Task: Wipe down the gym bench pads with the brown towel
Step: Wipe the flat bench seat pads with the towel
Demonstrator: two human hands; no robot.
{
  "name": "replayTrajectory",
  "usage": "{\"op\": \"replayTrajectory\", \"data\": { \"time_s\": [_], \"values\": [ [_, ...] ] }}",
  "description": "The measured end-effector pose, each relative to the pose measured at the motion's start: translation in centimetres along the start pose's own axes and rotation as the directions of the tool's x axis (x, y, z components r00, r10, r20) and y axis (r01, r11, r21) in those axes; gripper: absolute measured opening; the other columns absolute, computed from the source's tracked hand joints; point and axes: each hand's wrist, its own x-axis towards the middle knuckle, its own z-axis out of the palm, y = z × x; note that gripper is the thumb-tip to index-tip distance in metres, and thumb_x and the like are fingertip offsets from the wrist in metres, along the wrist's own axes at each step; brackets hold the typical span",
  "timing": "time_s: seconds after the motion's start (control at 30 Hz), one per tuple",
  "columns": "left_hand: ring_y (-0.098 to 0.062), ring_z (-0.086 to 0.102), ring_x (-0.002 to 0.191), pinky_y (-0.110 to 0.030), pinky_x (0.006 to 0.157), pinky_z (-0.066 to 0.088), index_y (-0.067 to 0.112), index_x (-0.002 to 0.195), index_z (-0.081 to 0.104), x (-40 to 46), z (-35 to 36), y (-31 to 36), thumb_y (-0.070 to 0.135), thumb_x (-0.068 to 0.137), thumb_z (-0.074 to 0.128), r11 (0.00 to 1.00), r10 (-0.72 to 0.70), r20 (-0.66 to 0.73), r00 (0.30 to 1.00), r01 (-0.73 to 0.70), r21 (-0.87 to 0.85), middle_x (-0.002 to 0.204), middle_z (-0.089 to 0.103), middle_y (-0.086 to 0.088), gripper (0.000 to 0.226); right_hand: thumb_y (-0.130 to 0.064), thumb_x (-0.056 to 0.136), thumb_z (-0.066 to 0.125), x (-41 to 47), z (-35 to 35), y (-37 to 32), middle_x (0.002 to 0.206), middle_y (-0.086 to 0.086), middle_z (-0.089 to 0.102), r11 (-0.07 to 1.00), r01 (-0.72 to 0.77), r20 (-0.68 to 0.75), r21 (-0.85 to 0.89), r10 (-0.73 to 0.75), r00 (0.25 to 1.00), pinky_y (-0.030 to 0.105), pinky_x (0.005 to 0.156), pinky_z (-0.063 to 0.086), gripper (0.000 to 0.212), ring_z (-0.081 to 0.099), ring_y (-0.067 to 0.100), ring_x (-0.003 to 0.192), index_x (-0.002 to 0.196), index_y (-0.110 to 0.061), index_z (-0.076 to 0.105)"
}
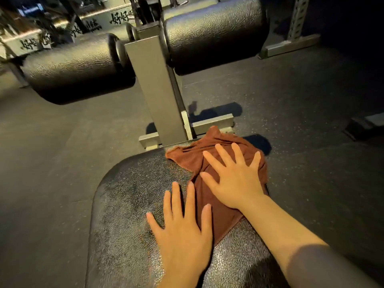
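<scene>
Two hands pressed flat on one brown towel [209, 163] at the far right corner of the table.

One flat bench pad [128, 204], black and pebbled, carried the towel; two roller pads stood beyond it, the left roller pad [72, 73] and the right roller pad [216, 32], either side of one grey steel post [155, 90]. The towel was rust-brown, crumpled and creased, one corner lapping past the pad's far edge. The right hand [234, 175] lay on it with fingers spread and straight, grasping nothing. The left hand [182, 231] lay nearer, fingers straight, partly on the towel's near edge and partly on bare pad. Dark speckled rubber floor [311, 121] surrounded the table; another grey frame [291, 44] stood at the upper right.
</scene>
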Motion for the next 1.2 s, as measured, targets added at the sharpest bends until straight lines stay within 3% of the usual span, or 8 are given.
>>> {"op": "replayTrajectory", "data": {
  "time_s": [0.13, 0.3, 0.43, 0.53, 0.83, 0.93, 1.07, 1.2],
  "values": [
    [-0.019, 0.025, 0.144, -0.052, 0.111, 0.01, 0.037, 0.152, 0.032, 0.8, 0.9, 0.4, 0.068, 0.098, 0.015, 1.0, -0.014, -0.001, 1.0, 0.014, 0.027, 0.157, 0.035, 0.005, 0.064, -0.065, 0.097, 0.018, 3.4, -0.4, 1.3, 0.166, -0.007, -0.003, 1.0, 0.016, -0.023, 0.008, -0.016, 1.0, 0.07, 0.112, 0.005, 0.062, -0.007, 0.029, 0.151, 0.154, -0.047, 0.002],
    [-0.022, 0.031, 0.145, -0.051, 0.112, 0.01, 0.037, 0.152, 0.03, 2.1, 1.1, 1.3, 0.07, 0.098, 0.012, 0.999, -0.028, 0.076, 0.997, 0.024, 0.048, 0.156, 0.036, 0.006, 0.066, -0.06, 0.098, 0.025, 5.8, -0.2, 1.6, 0.165, 0.001, 0.008, 0.999, -0.006, -0.05, 0.033, 0.007, 0.999, 0.063, 0.109, 0.018, 0.061, 0.008, 0.036, 0.147, 0.155, -0.042, 0.009],
    [-0.007, -0.003, 0.15, -0.048, 0.121, -0.003, 0.051, 0.147, 0.0, 2.4, 0.1, 2.0, 0.082, 0.08, -0.016, 0.994, -0.101, 0.121, 0.988, 0.105, -0.029, 0.159, 0.0, 0.02, 0.075, -0.061, 0.099, 0.023, 5.5, -0.4, 1.3, 0.165, 0.003, 0.007, 0.996, -0.054, -0.017, 0.068, 0.055, 0.998, 0.064, 0.111, 0.018, 0.063, 0.007, 0.04, 0.147, 0.156, -0.039, 0.009],
    [-0.003, -0.015, 0.149, -0.044, 0.121, -0.009, 0.054, 0.143, -0.012, 2.8, -1.0, 2.5, 0.076, 0.074, -0.016, 0.989, -0.145, 0.151, 0.978, 0.148, -0.011, 0.161, -0.01, 0.023, 0.073, -0.06, 0.1, 0.02, 4.1, -0.8, 1.2, 0.166, 0.006, -0.001, 0.988, -0.127, 0.013, 0.09, 0.127, 0.992, 0.063, 0.111, 0.019, 0.065, 0.003, 0.045, 0.147, 0.157, -0.035, 0.002],
    [-0.015, 0.011, 0.152, -0.047, 0.121, 0.007, 0.035, 0.155, 0.022, 2.4, -1.6, 2.8, 0.068, 0.078, -0.003, 0.991, -0.092, 0.084, 0.992, 0.1, -0.092, 0.164, 0.021, 0.008, 0.088, -0.055, 0.103, 0.02, -4.9, -0.8, 0.8, 0.163, 0.009, -0.02, 0.922, -0.275, 0.096, 0.274, 0.259, 0.961, 0.056, 0.108, 0.03, 0.065, 0.014, 0.05, 0.142, 0.156, -0.029, -0.009],
    [-0.015, 0.005, 0.153, -0.044, 0.121, 0.004, 0.035, 0.155, 0.022, 0.6, -2.1, 2.9, 0.067, 0.075, -0.005, 0.996, -0.043, 0.126, 0.991, 0.052, -0.07, 0.165, 0.015, 0.005, 0.09, -0.054, 0.104, 0.02, -7.5, -0.6, 0.5, 0.163, 0.009, -0.021, 0.908, -0.285, 0.106, 0.307, 0.265, 0.958, 0.055, 0.107, 0.031, 0.065, 0.016, 0.048, 0.141, 0.156, -0.029, -0.01],
    [0.002, -0.008, 0.145, -0.035, 0.121, -0.004, 0.047, 0.144, 0.006, -2.7, -2.2, 3.2, 0.069, 0.073, -0.006, 0.996, -0.013, 0.178, 0.984, 0.029, -0.089, 0.157, -0.002, 0.02, 0.075, -0.052, 0.104, 0.021, -9.3, -0.4, 0.4, 0.161, 0.012, -0.024, 0.906, -0.276, 0.135, 0.322, 0.245, 0.96, 0.056, 0.106, 0.032, 0.065, 0.013, 0.048, 0.142, 0.156, -0.027, -0.01],
    [0.0, -0.003, 0.148, -0.034, 0.121, -0.002, 0.049, 0.143, 0.012, -2.8, -2.0, 3.3, 0.069, 0.074, -0.004, 0.992, -0.035, 0.122, 0.992, 0.049, -0.112, 0.156, 0.002, 0.023, 0.074, -0.05, 0.104, 0.024, -7.7, -0.6, 0.4, 0.159, 0.016, -0.025, 0.903, -0.283, 0.137, 0.323, 0.251, 0.958, 0.06, 0.104, 0.035, 0.065, 0.01, 0.052, 0.141, 0.156, -0.027, -0.007]
  ]
}}
